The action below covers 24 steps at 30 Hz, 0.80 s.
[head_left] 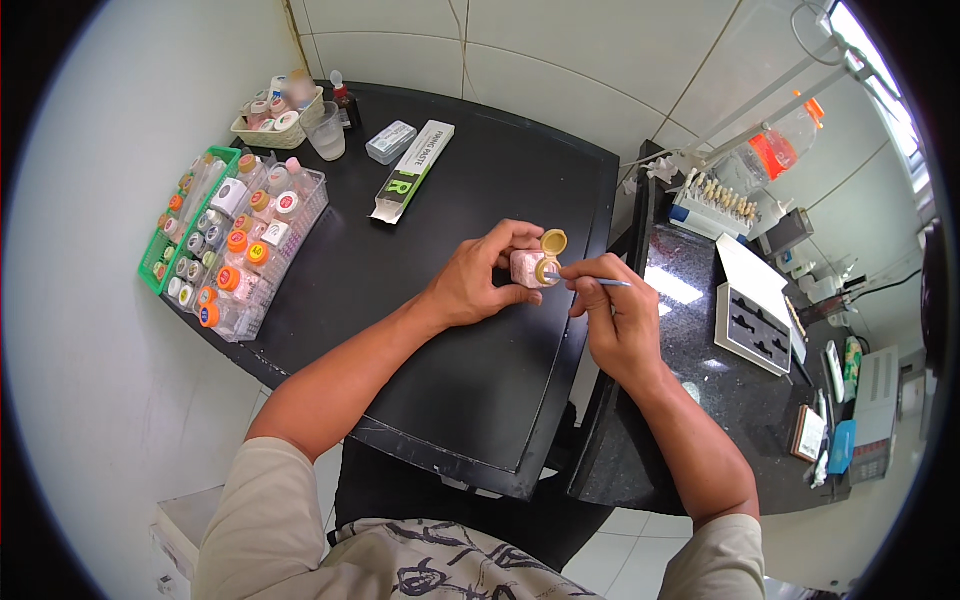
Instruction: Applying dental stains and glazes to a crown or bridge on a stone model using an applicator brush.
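While left hand [475, 277] grips open jar [524, 267], right hand [617, 318] pinches slim tool [600, 281] at its mouth

Since the gold-coloured lid [554, 243] stands flipped back between 1 and 2 o'clock of the jar, opening is done. Jar is small, pinkish, just off mid-view toward 2 o'clock, held above the black table [460, 405], tipped with mouth toward 3 o'clock. Left hand: closed round the jar body, fingers on its 12 o'clock side, thumb on its 6. Right hand: thumb and fingers closed on the grey-blue tool, far end pointing to 3 o'clock (can't tell if the tip is inside or just over the opening).

Progress, judged from this view: jar uncapped, tool at the mouth; no material made out on the tool. Pink contents remain, lid not yet closed. Probably mid-step, low confidence.

Surroundings, clock from mid-view: long carton [413, 172] at 11, small grey box [391, 142] beside it; clear cup [325, 135] and cream basket [260, 138] of little jars between 10 and 11; clear crate [296, 240] of capped bottles between 9 and 10, green basket [228, 153] alongside. Speckled counter [760, 425] around 3 to 4 carries an open case [748, 357] with dark insert, plus a rack [708, 224] of tooth-shaped samples nearer 2.
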Motion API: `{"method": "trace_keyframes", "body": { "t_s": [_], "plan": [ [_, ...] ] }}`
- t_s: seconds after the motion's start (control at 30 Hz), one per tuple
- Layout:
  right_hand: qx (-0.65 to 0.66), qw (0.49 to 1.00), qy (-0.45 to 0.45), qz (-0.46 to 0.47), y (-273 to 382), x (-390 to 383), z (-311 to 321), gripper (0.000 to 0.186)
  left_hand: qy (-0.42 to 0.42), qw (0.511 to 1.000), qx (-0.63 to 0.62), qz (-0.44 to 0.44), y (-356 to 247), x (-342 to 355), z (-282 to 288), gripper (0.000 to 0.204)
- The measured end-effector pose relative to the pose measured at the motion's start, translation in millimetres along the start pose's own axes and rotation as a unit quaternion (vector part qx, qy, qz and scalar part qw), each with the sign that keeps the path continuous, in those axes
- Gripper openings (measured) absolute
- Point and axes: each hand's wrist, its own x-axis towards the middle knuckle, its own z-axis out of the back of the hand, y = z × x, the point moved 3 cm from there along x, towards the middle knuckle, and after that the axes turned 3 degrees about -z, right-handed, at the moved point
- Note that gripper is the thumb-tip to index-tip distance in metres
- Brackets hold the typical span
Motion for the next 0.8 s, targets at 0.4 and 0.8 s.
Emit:
{"method": "trace_keyframes", "body": {
  "t_s": [0.4,0.8],
  "plan": [
    [-0.003,0.998,-0.038,0.051,2.9,0.1,1.5,0.013,0.013,0.999,0.048,-0.004,2.2,0.4,2.9,0.054],
    [0.011,0.999,-0.044,0.003,-0.1,-2.4,8.0,0.015,-0.002,1.0,0.018,0.022,2.9,1.3,2.3,0.057]
  ]
}}
